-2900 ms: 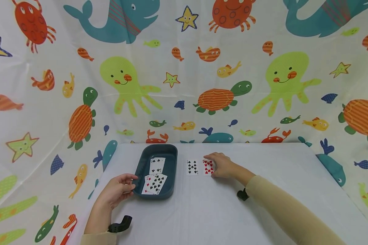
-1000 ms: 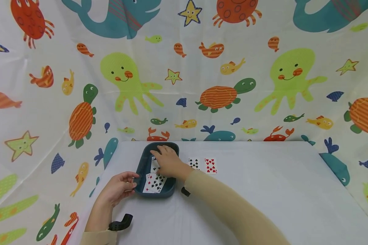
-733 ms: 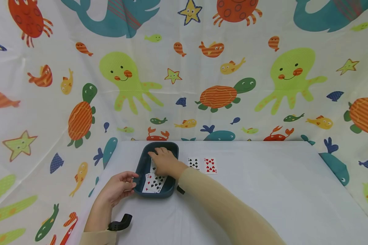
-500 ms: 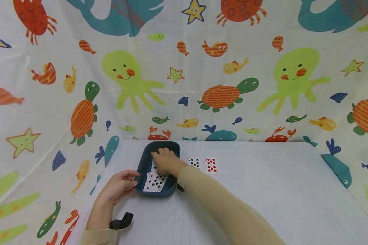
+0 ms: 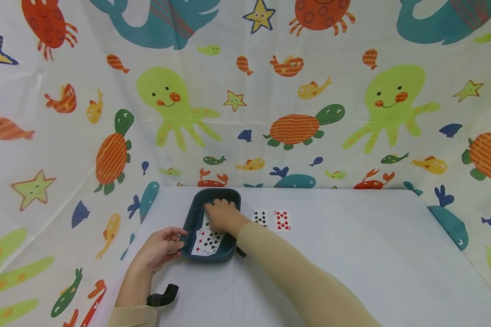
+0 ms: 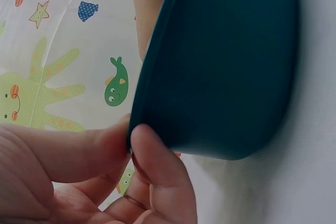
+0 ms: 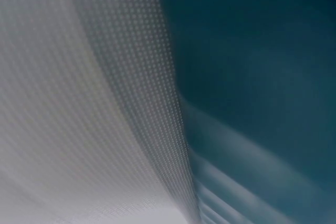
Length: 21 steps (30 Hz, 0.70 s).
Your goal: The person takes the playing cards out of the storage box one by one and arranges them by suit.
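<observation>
My left hand (image 5: 160, 247) pinches the near left rim of a dark teal tray (image 5: 194, 220); in the left wrist view, thumb and finger close on the edge of the tray (image 6: 226, 66). Inside the tray, my right hand (image 5: 221, 215) reaches down over a white playing card (image 5: 206, 222), its fingers bent toward the card. Most of that card is hidden by the hand, and I cannot tell whether the fingers grip it. Closer to me in the tray, overlapping playing cards (image 5: 208, 242) lie face up, red diamonds beside black spades.
Just right of the tray, a spades card (image 5: 259, 217) lies face up, its lower part behind the right forearm. Beside it lies a hearts card (image 5: 283, 221). A white cloth (image 5: 352, 254) covers the table, and a sea-animal curtain (image 5: 245, 136) hangs behind.
My right hand has come left from the hearts card on the table into the tray. Its fingers have since drawn closer together over the card there. The left hand stays on the rim.
</observation>
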Available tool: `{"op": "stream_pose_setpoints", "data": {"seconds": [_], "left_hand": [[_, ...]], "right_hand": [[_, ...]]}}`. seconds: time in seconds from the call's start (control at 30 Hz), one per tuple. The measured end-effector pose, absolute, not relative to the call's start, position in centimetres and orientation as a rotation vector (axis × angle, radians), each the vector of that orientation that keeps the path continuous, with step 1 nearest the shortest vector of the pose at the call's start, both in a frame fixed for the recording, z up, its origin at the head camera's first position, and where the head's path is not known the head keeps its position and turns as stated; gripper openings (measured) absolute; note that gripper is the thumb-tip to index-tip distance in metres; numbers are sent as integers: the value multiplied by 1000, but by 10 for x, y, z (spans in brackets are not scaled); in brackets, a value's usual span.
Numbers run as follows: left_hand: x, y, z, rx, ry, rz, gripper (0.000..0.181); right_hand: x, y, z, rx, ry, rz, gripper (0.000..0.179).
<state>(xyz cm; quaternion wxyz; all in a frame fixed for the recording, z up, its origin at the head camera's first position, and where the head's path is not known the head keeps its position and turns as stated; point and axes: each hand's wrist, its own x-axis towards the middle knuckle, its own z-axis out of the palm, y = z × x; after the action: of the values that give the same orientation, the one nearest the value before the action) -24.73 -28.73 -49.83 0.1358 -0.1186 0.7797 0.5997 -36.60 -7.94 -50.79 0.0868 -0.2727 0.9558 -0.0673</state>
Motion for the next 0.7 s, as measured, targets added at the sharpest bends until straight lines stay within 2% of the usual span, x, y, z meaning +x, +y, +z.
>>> {"op": "stream_pose_setpoints", "data": {"seconds": [0.7], "left_hand": [[-247,-289,-499,-333,2246,1765,37]], "right_hand": [[-367,-76,-497,-715,2783,-420,89]]}}
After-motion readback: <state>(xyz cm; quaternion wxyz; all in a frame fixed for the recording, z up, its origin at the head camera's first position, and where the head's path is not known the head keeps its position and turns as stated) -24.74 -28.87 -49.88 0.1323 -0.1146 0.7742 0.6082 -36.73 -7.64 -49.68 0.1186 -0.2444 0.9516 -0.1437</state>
